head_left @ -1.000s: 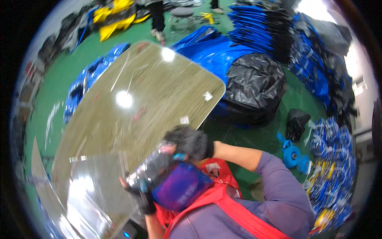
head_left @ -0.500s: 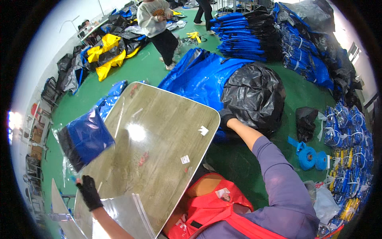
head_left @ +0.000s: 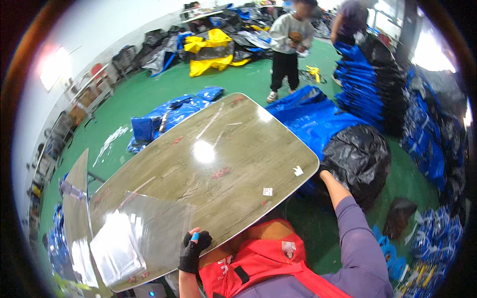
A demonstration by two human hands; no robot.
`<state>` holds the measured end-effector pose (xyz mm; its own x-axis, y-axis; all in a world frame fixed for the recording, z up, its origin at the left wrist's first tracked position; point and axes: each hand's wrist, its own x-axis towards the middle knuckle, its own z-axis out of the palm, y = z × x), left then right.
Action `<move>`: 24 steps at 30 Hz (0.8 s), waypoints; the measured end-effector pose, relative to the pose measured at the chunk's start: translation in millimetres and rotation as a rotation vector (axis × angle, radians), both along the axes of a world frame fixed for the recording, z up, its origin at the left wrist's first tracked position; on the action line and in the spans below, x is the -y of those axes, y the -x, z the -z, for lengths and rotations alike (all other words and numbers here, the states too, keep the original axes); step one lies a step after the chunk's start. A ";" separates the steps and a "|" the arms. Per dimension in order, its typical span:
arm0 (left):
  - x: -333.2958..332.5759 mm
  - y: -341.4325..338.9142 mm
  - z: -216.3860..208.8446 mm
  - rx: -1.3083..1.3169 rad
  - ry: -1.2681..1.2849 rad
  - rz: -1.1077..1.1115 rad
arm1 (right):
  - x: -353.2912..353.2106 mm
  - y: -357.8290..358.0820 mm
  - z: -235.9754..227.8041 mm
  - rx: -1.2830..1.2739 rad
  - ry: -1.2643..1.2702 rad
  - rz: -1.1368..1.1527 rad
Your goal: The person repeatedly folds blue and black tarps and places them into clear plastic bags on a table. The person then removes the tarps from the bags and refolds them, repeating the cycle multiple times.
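My left hand (head_left: 195, 249), in a black glove with blue at one fingertip, is at the near edge of the wood-patterned table (head_left: 248, 164). Its fingers look partly bent and apart from the thumb, beside the lower right corner of a clear plastic bag (head_left: 166, 216). Nothing shows in its grasp. A stack of clear bags (head_left: 117, 251) lies on the table's left end. Past the right corner of the tabletop, my right hand (head_left: 324, 169) reaches the large black and blue sheet bundle (head_left: 360, 154). Its fingers are mostly hidden there.
Blue wrapped packs (head_left: 174, 114) lie on the floor beyond the table. A tall stack of folded blue and black sheets (head_left: 367, 84) rises at the far right. One person (head_left: 288, 44) stands behind the table. Blue strap rolls (head_left: 392, 258) sit low right.
The wrapped blue pack that was in the air by my left hand is gone from there. My left hand has come back to the table's near edge. The view has turned left.
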<state>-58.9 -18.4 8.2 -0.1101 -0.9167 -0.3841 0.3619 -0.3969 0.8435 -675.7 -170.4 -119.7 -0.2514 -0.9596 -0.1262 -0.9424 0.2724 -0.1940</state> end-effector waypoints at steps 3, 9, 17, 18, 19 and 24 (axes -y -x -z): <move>-27.3 -11.2 9.1 -0.078 0.072 0.024 | 8.9 17.3 -35.6 0.047 0.154 0.163; -10.8 -37.1 47.0 -0.193 0.023 0.096 | -4.6 -24.9 -196.8 0.489 0.869 -0.173; 150.2 -119.9 -2.8 -0.469 0.143 0.607 | -183.6 -296.3 -189.8 0.502 -0.020 -1.672; 164.8 -136.2 -4.3 -0.499 0.114 0.668 | -195.1 -309.9 -187.0 0.625 -0.158 -1.772; 176.9 -151.6 -4.8 -0.535 0.083 0.725 | -203.8 -318.2 -185.7 0.813 -0.162 -1.708; 193.3 -194.0 2.1 0.539 -0.065 0.338 | -182.7 -204.7 -188.3 1.003 0.396 -0.534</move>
